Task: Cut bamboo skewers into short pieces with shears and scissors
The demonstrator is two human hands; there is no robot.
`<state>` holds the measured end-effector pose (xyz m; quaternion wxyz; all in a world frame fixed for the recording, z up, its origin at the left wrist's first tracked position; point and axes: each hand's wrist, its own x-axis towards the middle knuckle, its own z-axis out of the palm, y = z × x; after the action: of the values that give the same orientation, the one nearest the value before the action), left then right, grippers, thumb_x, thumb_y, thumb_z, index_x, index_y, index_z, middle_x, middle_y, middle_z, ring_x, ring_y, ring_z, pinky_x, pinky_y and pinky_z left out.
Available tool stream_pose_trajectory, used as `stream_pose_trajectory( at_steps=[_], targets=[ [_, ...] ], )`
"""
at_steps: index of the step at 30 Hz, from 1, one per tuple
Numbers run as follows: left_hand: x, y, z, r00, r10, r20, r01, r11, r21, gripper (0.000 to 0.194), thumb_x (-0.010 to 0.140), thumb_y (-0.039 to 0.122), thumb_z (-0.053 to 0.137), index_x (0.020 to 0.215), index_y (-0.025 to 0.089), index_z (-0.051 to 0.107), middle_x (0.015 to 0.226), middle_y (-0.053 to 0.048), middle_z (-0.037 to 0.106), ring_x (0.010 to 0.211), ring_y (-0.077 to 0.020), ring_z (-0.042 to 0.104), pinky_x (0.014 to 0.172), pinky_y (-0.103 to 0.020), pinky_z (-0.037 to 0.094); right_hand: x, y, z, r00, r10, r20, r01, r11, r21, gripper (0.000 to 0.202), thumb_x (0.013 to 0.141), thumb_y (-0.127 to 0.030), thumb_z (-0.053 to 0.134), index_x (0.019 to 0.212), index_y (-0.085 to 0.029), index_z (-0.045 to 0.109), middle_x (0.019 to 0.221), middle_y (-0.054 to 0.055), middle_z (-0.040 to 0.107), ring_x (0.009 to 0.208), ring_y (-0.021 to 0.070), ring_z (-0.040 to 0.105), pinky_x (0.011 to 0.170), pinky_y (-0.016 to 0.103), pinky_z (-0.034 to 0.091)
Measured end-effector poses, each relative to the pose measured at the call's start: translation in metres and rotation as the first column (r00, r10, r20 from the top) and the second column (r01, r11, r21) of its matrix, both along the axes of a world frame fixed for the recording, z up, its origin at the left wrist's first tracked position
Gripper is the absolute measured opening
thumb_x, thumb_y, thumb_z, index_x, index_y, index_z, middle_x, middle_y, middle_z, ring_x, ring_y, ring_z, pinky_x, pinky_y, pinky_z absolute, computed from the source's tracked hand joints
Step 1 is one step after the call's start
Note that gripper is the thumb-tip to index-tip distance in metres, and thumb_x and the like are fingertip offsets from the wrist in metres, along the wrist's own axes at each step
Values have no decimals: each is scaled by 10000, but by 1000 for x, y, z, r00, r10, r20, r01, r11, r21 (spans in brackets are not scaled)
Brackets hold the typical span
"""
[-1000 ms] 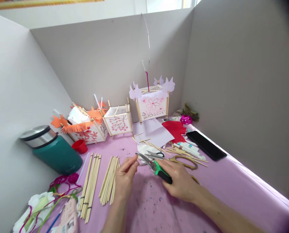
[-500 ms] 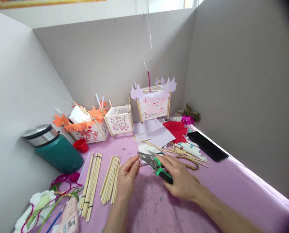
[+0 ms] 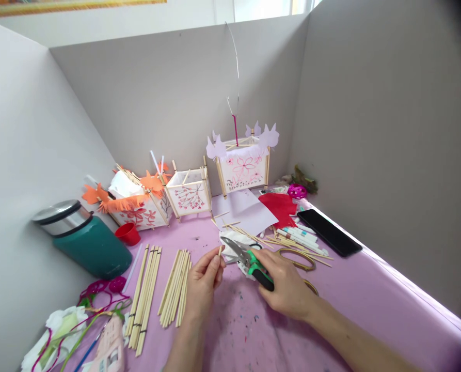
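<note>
My right hand [image 3: 288,284] is closed around the green and black handles of a pair of pruning shears [image 3: 255,266]. Their metal blades point up and left, toward my left hand [image 3: 205,279]. Thumb and fingers of that hand pinch a short wooden stick [image 3: 220,250], whose tip shows above the thumb; the rest is hidden in the fingers. A small gap separates the stick tip from the blades. Left of my left hand lie a loose bundle of wooden sticks [image 3: 176,289] and longer sticks tied with dark bands [image 3: 145,299].
Decorated paper lanterns stand at the back: an orange-trimmed one [image 3: 141,214], a plain-framed one [image 3: 189,196] and a lilac-trimmed one [image 3: 243,168]. A teal bottle [image 3: 94,245] and red cup [image 3: 128,234] are left. Gold-handled scissors [image 3: 298,258], markers [image 3: 302,237] and a phone [image 3: 329,232] lie right.
The shears' blades have come away from the stick tip and now sit slightly right of it. The stick tip shows more clearly above my left thumb. The camera view has shifted slightly.
</note>
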<state>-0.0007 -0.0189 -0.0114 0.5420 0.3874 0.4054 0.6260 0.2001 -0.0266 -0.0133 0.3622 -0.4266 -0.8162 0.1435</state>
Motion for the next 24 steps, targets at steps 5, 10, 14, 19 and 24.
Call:
stream_pose_trajectory(
  at_steps=[5, 10, 14, 19, 24],
  targets=[
    [0, 0, 0, 1000, 0, 27, 1, 1000, -6, 376, 712, 403, 797, 1011, 178, 768, 672, 4, 592, 445, -22, 345, 421, -181, 203, -1, 1, 2, 1000, 24, 17, -25, 999, 25, 717, 662, -90, 567, 1359, -212, 450, 1211, 118, 585, 1077, 285, 565, 899, 422, 479],
    [1, 1, -1, 999, 37, 19, -36, 999, -30, 415, 667, 401, 824, 1003, 164, 773, 636, 2, 603, 440, -21, 334, 420, -178, 211, -1, 0, 2, 998, 16, 53, -18, 999, 38, 726, 670, -97, 575, 1373, -214, 438, 1194, 123, 581, 1065, 291, 558, 887, 436, 476],
    [1, 1, -1, 998, 65, 19, -64, 996, -57, 458, 621, 409, 848, 996, 154, 780, 621, -5, 613, 446, -22, 342, 426, -175, 229, -1, -1, 2, 997, 9, 73, -12, 999, 40, 698, 683, -105, 573, 1361, -205, 442, 1197, 126, 576, 1065, 294, 553, 888, 443, 472],
    [0, 2, -2, 997, 82, 6, -82, 994, -70, 451, 604, 407, 861, 975, 161, 790, 594, 0, 596, 466, -36, 372, 442, -175, 250, 0, -1, 4, 996, 6, 84, -9, 999, 35, 688, 681, -104, 579, 1350, -198, 450, 1197, 127, 576, 1086, 299, 542, 903, 447, 463],
    [0, 3, -4, 997, 68, -29, -69, 997, -32, 436, 644, 414, 829, 994, 156, 785, 588, 10, 574, 450, -30, 342, 429, -178, 229, 0, -1, 3, 997, 4, 81, -6, 1000, 26, 679, 675, -90, 570, 1335, -210, 464, 1168, 116, 590, 1059, 291, 554, 883, 430, 469]
  ],
)
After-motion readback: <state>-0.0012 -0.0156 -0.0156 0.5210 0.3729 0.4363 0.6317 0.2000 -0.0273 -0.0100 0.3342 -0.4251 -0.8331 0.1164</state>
